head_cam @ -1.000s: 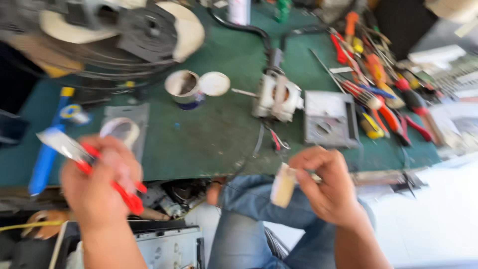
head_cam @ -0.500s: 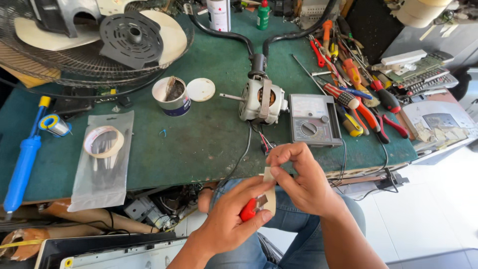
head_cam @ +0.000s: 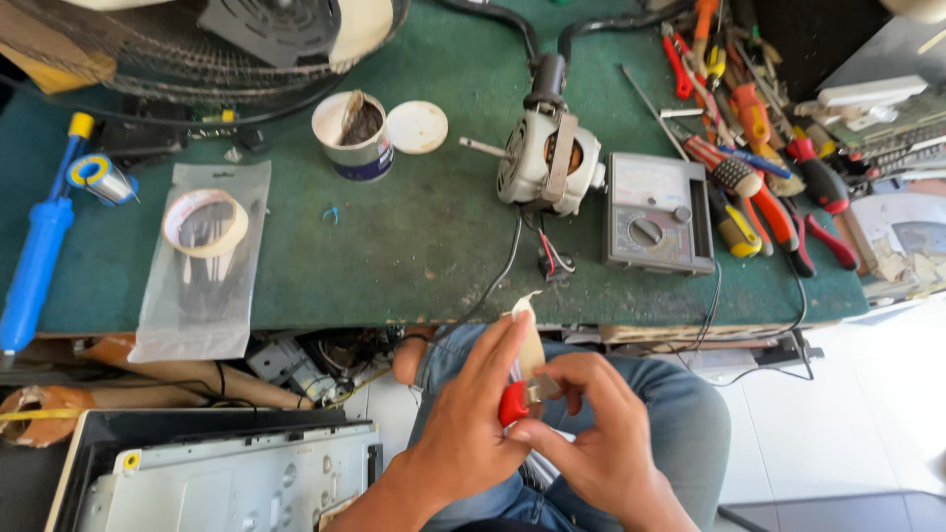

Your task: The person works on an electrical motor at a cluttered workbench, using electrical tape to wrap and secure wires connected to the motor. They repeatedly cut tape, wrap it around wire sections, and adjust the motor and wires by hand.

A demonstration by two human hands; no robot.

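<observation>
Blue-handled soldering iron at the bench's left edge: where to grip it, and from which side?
Grip the blue soldering iron around the middle of its thick blue handle, coming from above. It lies flat on the green bench, handle long and bare, with the yellow collar end pointing away towards the solder spool. That far end is crowded, so probably stay clear of it.

Left hand (head_cam: 463, 433) grips red-handled tool (head_cam: 512, 402); right hand (head_cam: 596, 443) pinches beige strip (head_cam: 530, 345).

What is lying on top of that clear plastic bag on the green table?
A roll of pale tape lies on the clear plastic bag. Dark strips show through the bag; what they are cannot be told.
</observation>
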